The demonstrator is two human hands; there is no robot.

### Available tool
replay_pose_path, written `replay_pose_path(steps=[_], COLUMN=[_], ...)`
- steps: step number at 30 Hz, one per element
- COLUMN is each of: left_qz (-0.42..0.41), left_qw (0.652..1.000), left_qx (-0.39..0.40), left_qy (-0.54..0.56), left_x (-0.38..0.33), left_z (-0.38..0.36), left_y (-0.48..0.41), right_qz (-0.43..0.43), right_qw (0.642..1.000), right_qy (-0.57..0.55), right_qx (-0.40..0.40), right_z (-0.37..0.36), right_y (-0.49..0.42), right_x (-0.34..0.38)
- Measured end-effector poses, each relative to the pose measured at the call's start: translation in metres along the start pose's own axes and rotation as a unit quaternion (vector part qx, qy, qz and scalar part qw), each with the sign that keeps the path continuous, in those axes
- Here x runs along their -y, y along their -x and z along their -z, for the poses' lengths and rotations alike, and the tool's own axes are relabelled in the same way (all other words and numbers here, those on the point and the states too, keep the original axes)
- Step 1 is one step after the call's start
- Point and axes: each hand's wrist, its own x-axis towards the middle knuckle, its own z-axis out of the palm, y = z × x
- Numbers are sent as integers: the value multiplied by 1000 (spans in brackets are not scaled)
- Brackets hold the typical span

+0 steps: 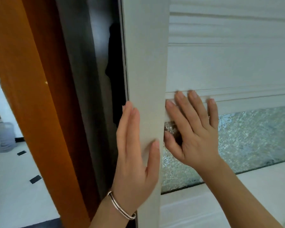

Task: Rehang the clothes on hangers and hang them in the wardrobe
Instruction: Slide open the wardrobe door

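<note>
Two hands lie on the wardrobe door [146, 63], nearest the camera; a silver bangle [120, 209] circles the left wrist. The left hand [135, 155] stands upright along the left edge of the door's pale vertical frame, its fingers straight and held close together, the thumb laid on the front face of the frame; it curls round nothing. The right hand [196, 132] lies flat on the door panel just beside that frame, fingers spread wide, the fingertips reaching a moulded ridge, the palm over a band of frosted, flower-patterned glass [253, 139] that runs across the panel; it too holds nothing, only touches.

Left of the door's edge a narrow gap opens into the wardrobe; inside it a dark garment [115, 63] hangs in shadow, with something pale and blurred above it; how the garment is hung cannot be told.

Further left an orange curtain [31, 79] hangs down, just beside the grey side of the wardrobe opening; beyond it lies a pale floor [15, 195] with short black marks [35, 179], and at the far left stands a large clear water bottle [5, 137], blurred.
</note>
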Motion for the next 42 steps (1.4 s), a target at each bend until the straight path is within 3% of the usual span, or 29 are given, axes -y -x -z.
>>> replay_pose_path(steps=[6,9,14,18,25,34,42], left_qz=[42,22,6,2,1,-3,0], left_qw=[990,987,981,976,972,961,957], left_qx=[1,12,-27,-33,-37,-35,-20], left_qy=[135,159,191,215,234,274,290], left_x=[-16,-28,-49,-67,-99,-144,-183], left_z=[-52,-83,-148,-195,-266,-366,-446], left_y=[-7,-12,-14,-16,-23,-31,-40], right_qz=[1,-20,-134,-254,-374,-365,-408], right_qw=[1000,999,984,952,892,863,850], right_qy=[8,16,24,17,-111,-127,-117], right_qx=[14,43,114,169,228,325,312], right_z=[11,23,60,84,103,125,129], right_y=[18,25,43,81,112,147,173], right_x=[-54,-80,-113,-130,-175,-261,-331])
